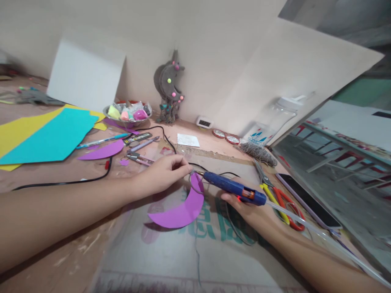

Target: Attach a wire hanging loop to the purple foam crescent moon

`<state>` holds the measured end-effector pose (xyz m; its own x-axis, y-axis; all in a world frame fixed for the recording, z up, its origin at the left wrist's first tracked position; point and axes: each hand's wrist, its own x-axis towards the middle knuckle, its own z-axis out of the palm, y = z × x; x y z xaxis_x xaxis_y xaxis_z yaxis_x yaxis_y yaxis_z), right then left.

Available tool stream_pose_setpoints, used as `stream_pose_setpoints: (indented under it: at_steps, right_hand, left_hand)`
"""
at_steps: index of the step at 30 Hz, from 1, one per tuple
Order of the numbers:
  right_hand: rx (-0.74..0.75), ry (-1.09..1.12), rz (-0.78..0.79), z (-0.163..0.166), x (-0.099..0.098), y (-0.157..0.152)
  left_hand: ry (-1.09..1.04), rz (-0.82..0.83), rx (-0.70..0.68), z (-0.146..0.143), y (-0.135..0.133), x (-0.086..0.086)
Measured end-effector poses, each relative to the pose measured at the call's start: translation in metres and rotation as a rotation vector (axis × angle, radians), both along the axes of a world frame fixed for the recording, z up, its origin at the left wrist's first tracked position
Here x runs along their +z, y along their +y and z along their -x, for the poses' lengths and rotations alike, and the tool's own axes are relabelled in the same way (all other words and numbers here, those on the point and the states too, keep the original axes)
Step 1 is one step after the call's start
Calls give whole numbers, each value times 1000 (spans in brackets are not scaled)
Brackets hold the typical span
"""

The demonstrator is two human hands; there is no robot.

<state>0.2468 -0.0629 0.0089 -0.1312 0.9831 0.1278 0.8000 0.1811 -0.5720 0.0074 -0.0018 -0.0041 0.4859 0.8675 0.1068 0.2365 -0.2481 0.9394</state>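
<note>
My right hand grips a blue hot glue gun, its nozzle pointing left at the upper tip of a purple crescent-shaped foam piece. The crescent lies on a printed mat on the table. My left hand is closed in a pinch at that same tip, holding a thin grey cord that loops beside the nozzle. A clear glue stick sticks out of the gun's back end.
Scissors with red and yellow handles and a phone lie to the right. Teal and yellow foam sheets, pens, a purple offcut, a bowl of pom-poms, a wooden ruler and a grey moon decoration sit behind.
</note>
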Motion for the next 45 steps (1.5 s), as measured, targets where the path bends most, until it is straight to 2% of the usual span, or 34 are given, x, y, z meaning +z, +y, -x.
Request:
stream_pose_setpoints:
  at_steps: [9,16,23,29,33,37,41,45]
  right_hand:
    - [77,83,11,8,7,-3]
    - [39,33,34,6,7,-2]
    - [15,3,-33,5,5,1]
    - [-4,53,-12,1,5,1]
    - [14,54,-82,-7,12,2]
    - [27,32,-165,-10,27,4]
    - [50,40,-223,-2,44,26]
    - [-5,-5,-209,1,49,85]
  left_hand:
    - [9,11,6,-1,-2,2]
    - [20,15,10,0,-2,3]
    - [8,13,32,-1,-4,5]
    - [-13,38,29,-2,-5,5]
    - [-38,50,42,-3,-5,5]
    - [-37,15,39,-3,-5,5]
    - [-35,48,33,-2,-4,3]
    - [-37,73,40,-3,-4,3]
